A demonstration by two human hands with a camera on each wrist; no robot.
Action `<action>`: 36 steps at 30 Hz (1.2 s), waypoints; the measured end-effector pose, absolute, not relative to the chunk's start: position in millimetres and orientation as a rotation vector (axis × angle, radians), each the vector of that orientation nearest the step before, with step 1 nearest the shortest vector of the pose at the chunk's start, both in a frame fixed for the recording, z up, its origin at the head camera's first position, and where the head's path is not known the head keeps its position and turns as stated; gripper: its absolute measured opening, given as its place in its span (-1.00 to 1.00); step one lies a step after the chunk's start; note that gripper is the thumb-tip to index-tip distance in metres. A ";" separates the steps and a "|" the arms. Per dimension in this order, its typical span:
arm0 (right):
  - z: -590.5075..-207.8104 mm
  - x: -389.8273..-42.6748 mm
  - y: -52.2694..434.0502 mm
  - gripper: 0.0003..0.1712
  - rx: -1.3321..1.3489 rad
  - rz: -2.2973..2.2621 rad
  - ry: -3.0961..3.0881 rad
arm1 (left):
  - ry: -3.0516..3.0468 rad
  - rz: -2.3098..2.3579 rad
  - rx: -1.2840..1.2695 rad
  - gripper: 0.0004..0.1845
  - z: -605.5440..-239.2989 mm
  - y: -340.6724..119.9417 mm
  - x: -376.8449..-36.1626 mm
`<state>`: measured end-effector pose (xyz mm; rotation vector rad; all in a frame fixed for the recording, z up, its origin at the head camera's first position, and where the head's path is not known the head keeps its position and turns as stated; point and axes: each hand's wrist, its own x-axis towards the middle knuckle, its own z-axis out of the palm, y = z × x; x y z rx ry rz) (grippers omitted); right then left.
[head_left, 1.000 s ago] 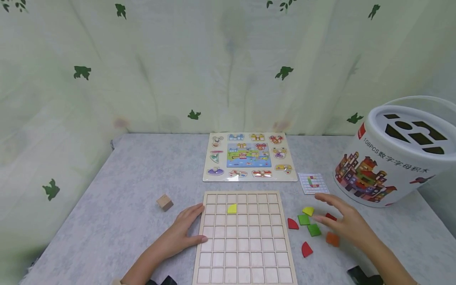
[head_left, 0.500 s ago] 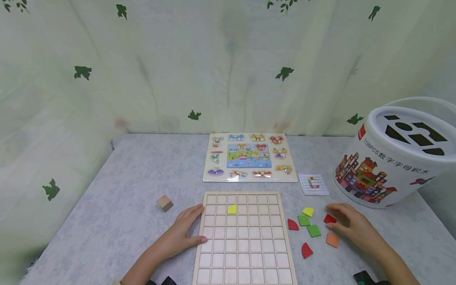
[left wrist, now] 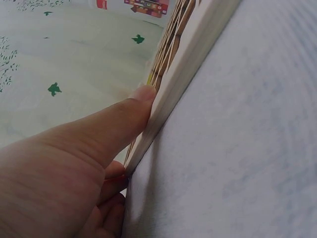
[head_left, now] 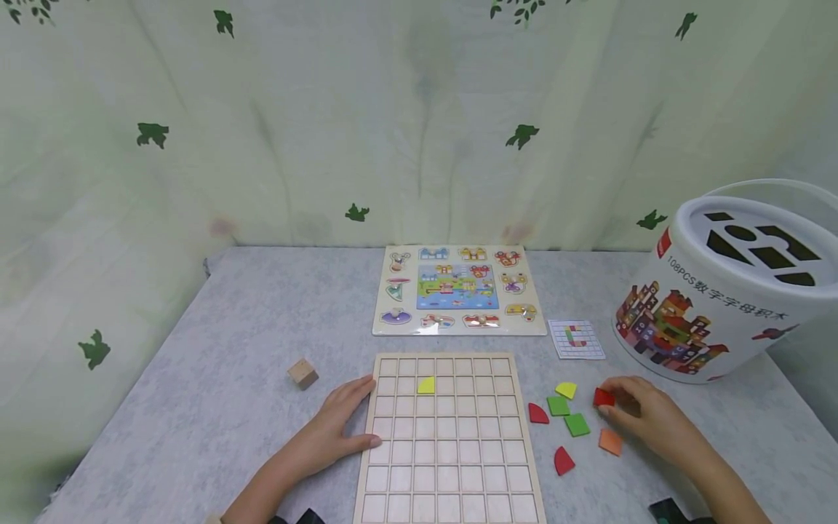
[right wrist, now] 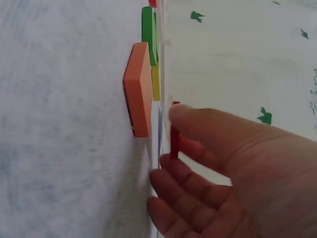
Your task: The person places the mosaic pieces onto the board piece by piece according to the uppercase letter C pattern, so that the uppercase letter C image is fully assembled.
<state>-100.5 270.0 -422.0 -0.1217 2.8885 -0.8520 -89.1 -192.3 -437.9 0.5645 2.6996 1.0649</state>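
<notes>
My right hand (head_left: 644, 418) pinches a small red tile (head_left: 604, 397) between thumb and fingers. In the right wrist view this red tile (right wrist: 175, 134) stands edge-on, lifted off the table. My left hand (head_left: 330, 422) rests against the left edge of a wooden grid board (head_left: 452, 466). The left wrist view shows its thumb (left wrist: 119, 121) extended along the board's side (left wrist: 173, 87). One yellow quarter-round tile (head_left: 426, 385) lies in a cell near the board's top. Close to the right hand lie an orange tile (head_left: 610, 442), green tiles (head_left: 577, 424), a yellow tile (head_left: 566, 390) and red quarter-rounds (head_left: 564, 460).
A picture card (head_left: 576, 339) with a coloured pattern lies behind the loose tiles. Beyond the board is a knobbed picture puzzle (head_left: 458, 320). A large white bucket (head_left: 713, 306) stands at the right. At the left sits a wooden cube (head_left: 303, 372).
My right hand has moved back from near the card to the red tile, taken hold of it and raised it slightly. The left hand has stayed in place.
</notes>
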 end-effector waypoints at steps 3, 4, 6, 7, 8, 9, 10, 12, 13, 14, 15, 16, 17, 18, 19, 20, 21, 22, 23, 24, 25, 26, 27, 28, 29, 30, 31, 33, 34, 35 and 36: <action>-415.9 -99.6 262.8 -0.54 -0.118 -0.893 2.905 | 2.702 1.063 0.564 -0.03 -438.6 -192.4 -89.3; -413.9 -99.3 260.1 -0.55 -0.125 -0.903 2.916 | 2.703 1.062 0.565 -0.03 -438.6 -192.3 -89.3; -409.1 -98.4 253.2 -0.56 -0.136 -0.924 2.956 | 2.702 1.064 0.566 -0.03 -438.5 -192.4 -89.2; -406.5 -97.9 249.6 -0.57 -0.154 -0.937 2.976 | 2.703 1.065 0.565 -0.03 -438.4 -192.4 -89.2; -403.9 -97.8 245.9 -0.58 -0.182 -0.948 2.998 | 2.705 1.063 0.564 -0.03 -438.4 -192.4 -89.1; -401.5 -98.0 242.3 -0.59 -0.210 -0.958 3.017 | 2.706 1.064 0.565 -0.03 -438.3 -192.3 -89.0; -398.9 -98.3 238.4 -0.60 -0.241 -0.967 3.038 | 2.705 1.063 0.565 -0.03 -438.2 -192.2 -89.0; -393.7 -99.9 230.7 -0.62 -0.331 -1.016 3.057 | 2.709 1.063 0.565 -0.03 -437.9 -192.1 -89.0; -391.2 -101.0 226.4 -0.63 -0.376 -1.034 3.069 | 2.710 1.063 0.564 -0.03 -437.7 -192.0 -89.0; -388.4 -102.4 221.9 -0.63 -0.419 -1.052 3.077 | 2.711 1.063 0.564 -0.03 -437.5 -192.0 -88.9; -386.0 -104.2 217.2 -0.64 -0.469 -1.075 3.086 | 2.713 1.063 0.566 -0.03 -437.4 -191.9 -88.9; -383.8 -106.0 212.2 -0.65 -0.517 -1.099 3.091 | 2.713 1.064 0.566 -0.04 -437.3 -191.8 -88.9; -381.7 -108.1 206.9 -0.65 -0.567 -1.121 3.094 | 2.712 1.064 0.565 -0.04 -437.2 -191.8 -88.7; -379.9 -110.4 201.1 -0.66 -0.612 -1.139 3.096 | 2.712 1.063 0.565 -0.04 -437.2 -191.8 -88.6; -378.0 -112.7 195.2 -0.66 -0.657 -1.158 3.094 | 2.712 1.062 0.565 -0.04 -437.3 -191.8 -88.5; -376.5 -115.2 189.4 -0.67 -0.710 -1.189 3.087 | 2.712 1.059 0.567 -0.04 -437.3 -192.0 -88.4; -375.3 -117.8 183.3 -0.67 -0.766 -1.226 3.076 | 2.713 1.059 0.572 -0.04 -437.4 -191.9 -88.3; -374.1 -120.5 177.2 -0.67 -0.822 -1.264 3.058 | 2.715 1.057 0.575 -0.05 -437.6 -192.0 -88.2; -372.8 -123.1 170.7 -0.67 -0.872 -1.304 3.036 | 2.718 1.054 0.579 -0.04 -437.8 -192.2 -88.1; -371.1 -125.5 164.0 -0.68 -0.917 -1.345 3.012 | 2.720 1.052 0.579 -0.04 -437.8 -192.3 -88.1; -369.3 -127.5 157.3 -0.68 -0.958 -1.379 2.986 | 2.721 1.050 0.579 -0.04 -437.8 -192.3 -88.2; -367.4 -129.1 150.6 -0.68 -0.993 -1.415 2.953 | 2.720 1.051 0.580 -0.04 -437.7 -192.3 -88.2; -366.2 -130.8 143.7 -0.68 -1.014 -1.439 2.929 | 2.722 1.050 0.577 -0.04 -437.7 -192.4 -88.3; -365.8 -132.2 137.3 -0.68 -1.037 -1.463 2.902 | 2.720 1.051 0.575 -0.03 -437.7 -192.5 -88.4; -365.9 -133.3 131.1 -0.68 -1.046 -1.475 2.883 | 2.717 1.052 0.573 -0.03 -437.5 -192.4 -88.5; -366.9 -134.4 125.6 -0.68 -1.053 -1.487 2.860 | 2.714 1.053 0.570 -0.03 -437.4 -192.3 -88.7; -369.0 -135.5 120.6 -0.68 -1.053 -1.498 2.835 | 2.714 1.055 0.570 -0.03 -437.5 -192.2 -88.8; -376.1 -138.2 112.7 -0.67 -1.037 -1.515 2.793 | 2.715 1.057 0.571 -0.03 -437.7 -192.3 -88.9; -380.5 -139.6 109.9 -0.68 -1.028 -1.514 2.774 | 2.715 1.058 0.574 -0.03 -437.8 -192.2 -89.0; -384.4 -140.7 107.4 -0.68 -1.009 -1.502 2.762 | 2.716 1.056 0.575 -0.03 -438.0 -192.2 -89.1; -388.4 -141.7 105.4 -0.68 -0.992 -1.492 2.747 | 2.716 1.054 0.575 -0.03 -438.1 -192.3 -89.1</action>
